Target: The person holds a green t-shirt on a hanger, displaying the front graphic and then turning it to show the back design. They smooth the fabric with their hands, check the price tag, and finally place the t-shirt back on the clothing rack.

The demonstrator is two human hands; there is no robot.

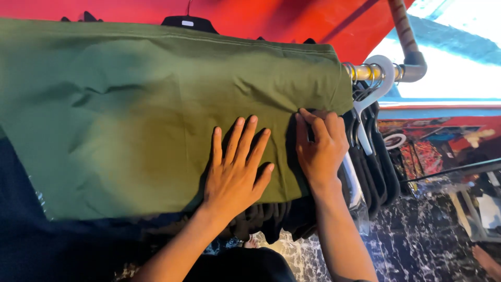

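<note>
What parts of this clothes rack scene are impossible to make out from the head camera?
- Dark garments: mostly covered by the green cloth.
- Rail: hidden under the cloth to the left.
- Right hand fingertips: tucked at the cloth's edge.
- Left hand: what lies under it.
- Outdoors, top right: glare.

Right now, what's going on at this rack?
A person presses the left hand flat on an olive green cloth draped over dark garments hanging from a metal rail. The right hand pinches the cloth's right edge beside the hangers. Neither hand lifts anything.
</note>
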